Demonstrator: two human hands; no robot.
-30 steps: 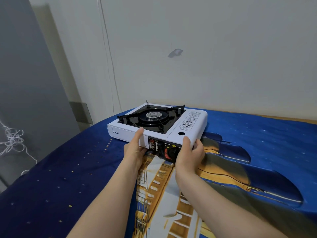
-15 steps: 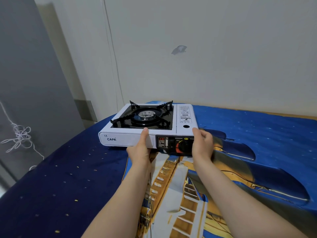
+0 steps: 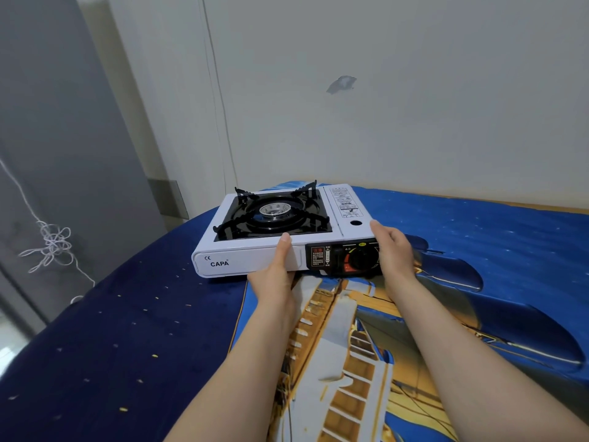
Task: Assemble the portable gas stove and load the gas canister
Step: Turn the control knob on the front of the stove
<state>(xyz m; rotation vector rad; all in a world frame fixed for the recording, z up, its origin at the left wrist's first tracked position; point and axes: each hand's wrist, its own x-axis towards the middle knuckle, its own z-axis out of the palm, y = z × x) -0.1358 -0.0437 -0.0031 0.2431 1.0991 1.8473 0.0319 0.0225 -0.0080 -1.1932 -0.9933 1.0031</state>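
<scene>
Head view: a white stove (image 3: 255,261) sits flat on a blue cloth (image 3: 127,330) printed with a gold and white picture, close to a pale wall (image 3: 414,106). Its long axis runs left to right across the frame, roughly parallel to the wall, with the left end turned slightly nearer the camera. The front face points toward the person: the CAPA lettering sits at the left of that face and the black control panel (image 3: 342,258) at the right, with a round knob (image 3: 361,258) ringed in red and orange.

On top, the black pan support (image 3: 274,215) stands prongs-up around the silver burner (image 3: 274,210), filling the left and middle of the top. The white canister lid (image 3: 349,208) (printed with small diagrams, and with a round hole near its front) lies closed along the right end.

The left hand (image 3: 275,275) grips the front edge at about mid-length, thumb laid up over the top rim and the fingers hidden under the body. The right hand (image 3: 393,250) clasps the front right corner beside the knob, thumb on top by the lid's hole, fingers curled round the end and partly out of sight. Both forearms are bare.

At the left, a grey panel (image 3: 63,122) stands with a knotted white string (image 3: 54,247) hanging before it.
</scene>
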